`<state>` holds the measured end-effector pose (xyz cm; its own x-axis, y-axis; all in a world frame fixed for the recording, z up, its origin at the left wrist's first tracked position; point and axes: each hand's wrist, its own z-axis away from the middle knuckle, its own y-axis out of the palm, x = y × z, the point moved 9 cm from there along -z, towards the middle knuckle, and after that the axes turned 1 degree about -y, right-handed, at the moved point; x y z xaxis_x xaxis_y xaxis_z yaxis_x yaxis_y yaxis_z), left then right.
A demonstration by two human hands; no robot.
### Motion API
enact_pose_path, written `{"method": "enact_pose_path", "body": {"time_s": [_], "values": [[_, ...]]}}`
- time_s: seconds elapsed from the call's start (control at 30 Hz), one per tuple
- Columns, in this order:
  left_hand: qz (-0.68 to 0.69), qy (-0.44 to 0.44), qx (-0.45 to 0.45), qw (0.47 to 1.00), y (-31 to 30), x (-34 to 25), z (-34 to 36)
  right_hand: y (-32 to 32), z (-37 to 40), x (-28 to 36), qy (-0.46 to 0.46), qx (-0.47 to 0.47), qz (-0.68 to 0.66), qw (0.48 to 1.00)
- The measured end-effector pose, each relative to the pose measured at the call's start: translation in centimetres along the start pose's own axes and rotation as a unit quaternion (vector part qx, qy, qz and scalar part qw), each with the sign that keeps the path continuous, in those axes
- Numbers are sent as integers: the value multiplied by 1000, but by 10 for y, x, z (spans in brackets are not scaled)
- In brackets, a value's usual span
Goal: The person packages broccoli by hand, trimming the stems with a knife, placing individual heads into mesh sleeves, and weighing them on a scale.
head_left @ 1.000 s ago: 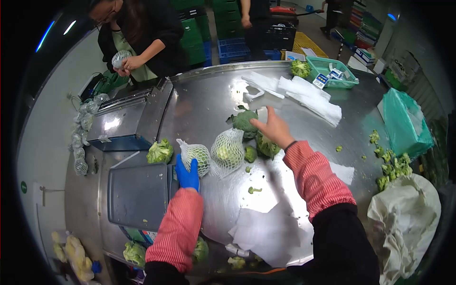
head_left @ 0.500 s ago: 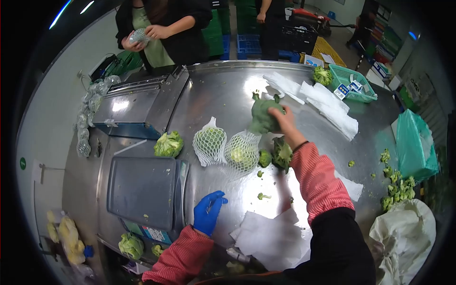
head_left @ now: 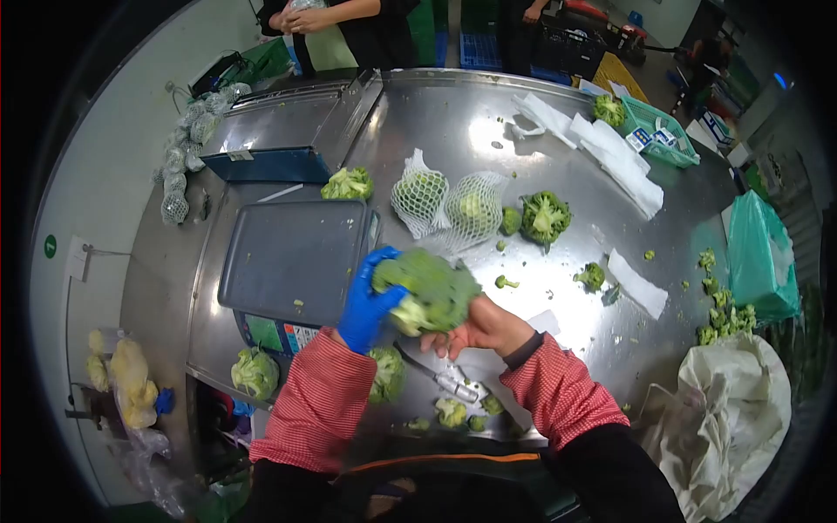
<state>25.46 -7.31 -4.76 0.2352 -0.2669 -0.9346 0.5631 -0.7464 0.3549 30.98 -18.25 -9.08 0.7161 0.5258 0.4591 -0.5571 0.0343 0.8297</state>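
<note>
A large green broccoli head (head_left: 432, 288) is held between both hands above the near part of the steel table. My left hand (head_left: 370, 301), in a blue glove, grips its left side. My bare right hand (head_left: 479, 329) supports it from the lower right, the fingers partly under it. Below the hands lie a knife (head_left: 449, 381) and several small broccoli pieces (head_left: 452, 412). Farther up, two heads in white foam nets (head_left: 420, 196) (head_left: 473, 207) sit side by side, with another broccoli (head_left: 546, 218) to their right.
A grey-topped scale (head_left: 292, 253) stands left of my hands, a metal machine (head_left: 279, 131) behind it. White foam nets (head_left: 615, 161) and a green basket (head_left: 658, 131) lie at the back right. A white sack (head_left: 732, 418) is at the right. A co-worker's hands (head_left: 305, 17) show across the table.
My right hand has brought the broccoli from the middle of the table towards me, and my left hand has closed on it too. The view has shifted, showing the knife and more pieces.
</note>
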Motion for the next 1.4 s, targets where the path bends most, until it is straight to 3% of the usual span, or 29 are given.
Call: {"method": "enact_pose_path", "body": {"time_s": [0.07,0.1,0.17,0.23,0.3,0.37,0.43,0.5,0.53,0.57,0.67,0.7,0.73,0.77,0.8,0.83,0.87,0.93,1.0,1.03,1.1,1.13,1.17,1.2,1.23,1.3,1.33,1.37,1.4], "values": [[75,-59,-65,993,-38,7,16,12,2,-10,-2,-39,71,997],[93,-74,-98,988,-54,2,24,0,5,-2,-38,-114,155,981],[78,-88,-166,979,-86,-19,34,-20,24,22,-104,-255,323,905],[-3,-109,-231,967,-128,-36,43,-29,59,47,-155,-402,566,702],[-101,-157,-299,936,-163,-44,52,-35,79,41,-158,-453,720,501],[-198,-206,-373,883,-186,-55,64,-45,83,22,-121,-433,775,444],[-165,-206,-366,892,-201,-47,62,-42,84,3,-133,-389,828,380],[-133,-201,-363,900,-199,-45,65,-57,85,-13,-102,-374,841,377],[-308,-88,-415,852,-224,-57,67,-64,82,-19,-90,-362,849,374],[-472,22,-449,759,-234,-69,75,-76,81,-25,-70,-363,846,384],[-589,261,-415,642,-116,-139,123,-95,78,-29,-33,-374,836,400],[-577,298,-361,670,-78,-146,137,-87,81,-27,-32,-383,831,403],[-502,340,-297,738,-60,-132,146,-83,84,-26,-30,-394,824,405],[-376,304,-215,848,-46,-104,148,-88,85,-28,-12,-399,823,403],[-464,285,-147,826,-22,-76,150,-96,85,-30,7,-403,823,399],[-386,205,-62,897,-1,-56,147,-104,86,-31,25,-407,824,394],[-386,224,-22,895,17,-37,148,-109,81,-33,14,-392,836,384],[-359,142,3,922,34,11,142,-78,79,-29,-75,-376,867,319],[-404,98,10,910,49,47,129,-18,77,-12,-181,-364,879,251],[-414,84,-2,906,53,54,123,1,78,-5,-213,-353,866,281],[-375,135,-91,912,55,71,109,33,79,7,-273,-333,834,345],[-344,58,-51,936,59,92,96,39,83,13,-261,-351,785,438],[-309,-19,-7,951,63,110,90,54,90,22,-282,-368,781,418],[-352,-99,60,929,70,117,91,65,97,32,-302,-387,775,397],[-389,-128,118,905,77,124,90,72,106,40,-322,-408,767,376],[-415,-194,156,875,77,126,97,91,123,56,-372,-433,778,263],[-447,-191,148,861,69,131,95,90,133,65,-389,-452,767,235],[-478,-185,145,846,66,137,93,79,143,79,-377,-486,734,289],[-496,-185,86,844,58,139,89,66,151,91,-426,-469,685,361]]}}
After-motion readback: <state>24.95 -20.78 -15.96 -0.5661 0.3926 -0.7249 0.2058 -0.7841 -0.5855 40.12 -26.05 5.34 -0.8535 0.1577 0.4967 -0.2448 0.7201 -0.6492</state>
